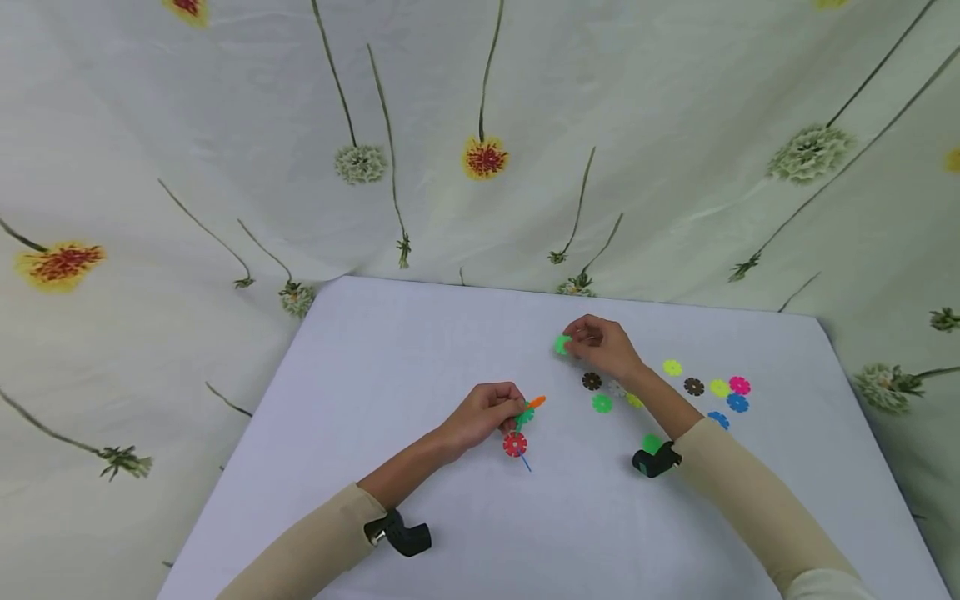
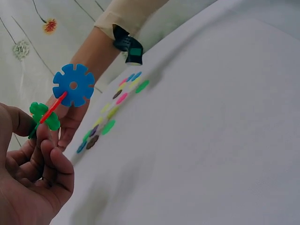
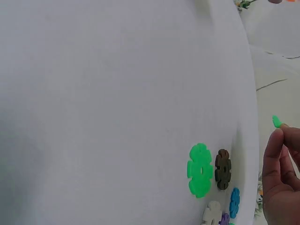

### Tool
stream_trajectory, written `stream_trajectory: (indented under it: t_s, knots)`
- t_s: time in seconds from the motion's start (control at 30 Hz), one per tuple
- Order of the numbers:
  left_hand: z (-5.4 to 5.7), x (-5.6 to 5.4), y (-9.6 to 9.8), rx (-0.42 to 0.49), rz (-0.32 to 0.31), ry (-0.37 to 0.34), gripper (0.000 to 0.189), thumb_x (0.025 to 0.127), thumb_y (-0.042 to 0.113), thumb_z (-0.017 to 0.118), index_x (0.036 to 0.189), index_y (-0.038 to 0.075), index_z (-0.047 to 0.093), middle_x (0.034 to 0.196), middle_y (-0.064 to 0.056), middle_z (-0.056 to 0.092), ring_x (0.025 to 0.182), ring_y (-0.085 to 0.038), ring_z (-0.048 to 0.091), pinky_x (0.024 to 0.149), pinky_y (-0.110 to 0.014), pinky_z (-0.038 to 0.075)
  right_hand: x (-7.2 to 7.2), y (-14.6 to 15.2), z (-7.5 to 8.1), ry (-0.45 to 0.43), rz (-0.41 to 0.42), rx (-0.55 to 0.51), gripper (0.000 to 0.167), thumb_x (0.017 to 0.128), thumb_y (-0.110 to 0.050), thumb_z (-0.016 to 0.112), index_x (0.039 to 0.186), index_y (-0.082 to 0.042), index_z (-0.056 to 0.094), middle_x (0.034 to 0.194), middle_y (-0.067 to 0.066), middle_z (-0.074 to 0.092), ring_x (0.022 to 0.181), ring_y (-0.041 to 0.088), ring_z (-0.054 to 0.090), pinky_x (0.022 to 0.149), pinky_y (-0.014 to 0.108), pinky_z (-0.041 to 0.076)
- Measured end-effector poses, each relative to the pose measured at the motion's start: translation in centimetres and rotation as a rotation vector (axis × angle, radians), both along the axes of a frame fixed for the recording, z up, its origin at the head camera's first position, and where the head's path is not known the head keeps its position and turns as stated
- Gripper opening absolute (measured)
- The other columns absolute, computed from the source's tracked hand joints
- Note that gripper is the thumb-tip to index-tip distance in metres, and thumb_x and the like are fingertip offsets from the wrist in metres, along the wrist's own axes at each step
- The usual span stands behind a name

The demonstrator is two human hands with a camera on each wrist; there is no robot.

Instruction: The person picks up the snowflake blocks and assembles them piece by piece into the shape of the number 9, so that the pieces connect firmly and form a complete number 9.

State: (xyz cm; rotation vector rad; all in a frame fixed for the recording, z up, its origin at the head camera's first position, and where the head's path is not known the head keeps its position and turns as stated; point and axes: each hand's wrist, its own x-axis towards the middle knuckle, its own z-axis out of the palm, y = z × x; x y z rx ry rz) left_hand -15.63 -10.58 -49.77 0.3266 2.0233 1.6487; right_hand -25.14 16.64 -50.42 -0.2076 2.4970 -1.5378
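We see the left grip (image 1: 486, 410) pinching a joined cluster of slotted discs: red disc (image 1: 509, 447) at the near end, orange disc (image 1: 537, 402) poking out beyond the fingertips. And up goes our eye to the right grip (image 1: 609, 348), pinching a light-green disc (image 1: 561, 346) above the worktop (image 1: 420, 333)! Nearby we spot a brown disc (image 1: 592, 381) lying flat; a pink disc (image 1: 739, 385) lies farther right.

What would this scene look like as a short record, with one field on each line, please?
Left hand: pinches a cluster of joined discs in green, red, blue and orange
Right hand: pinches a green disc by its edge
Loose discs: several colours, including pink, yellow, blue and brown, lying around the right forearm
Surface: white-covered table
Backdrop: cloth printed with flowers
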Motion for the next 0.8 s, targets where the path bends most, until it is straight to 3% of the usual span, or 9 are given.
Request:
stream_trajectory:
  t_s: [0.33,0.6,0.8]
  knots:
    - [0.1,0.0,0.6,0.004,-0.005,-0.007,0.022,0.106,0.020,0.059,0.104,-0.001,0.065,0.076,0.006,0.058,0.073,-0.011,0.056,0.072,-0.023,0.049,4.0,1.0,0.9,-0.179,-0.010,-0.245,0.033,0.099,-0.019,0.078,0.126,-0.003,0.068,0.096,-0.003,0.073,0.097,0.026,0.076,0.089,0.031,0.063]
    - [-0.1,-0.1,0.9,-0.002,-0.008,-0.004,0.022,0.106,0.020,0.059,0.104,-0.001,0.065,0.076,0.006,0.058,0.072,-0.011,0.056,0.072,-0.023,0.050,6.5,1.3,1.1,-0.202,0.034,-0.297,0.034,0.099,-0.020,0.078,0.125,-0.001,0.068,0.097,-0.005,0.075,0.093,0.027,0.075,0.086,0.029,0.063]
    - [-0.1,-0.2,1.4,0.002,-0.017,-0.006,0.021,0.106,0.019,0.059,0.106,-0.001,0.066,0.075,0.006,0.058,0.073,-0.011,0.055,0.073,-0.022,0.050,7.5,1.0,1.1,-0.195,0.094,-0.321,0.030,0.101,-0.015,0.074,0.124,0.003,0.067,0.099,0.000,0.075,0.090,0.029,0.073,0.084,0.027,0.062]
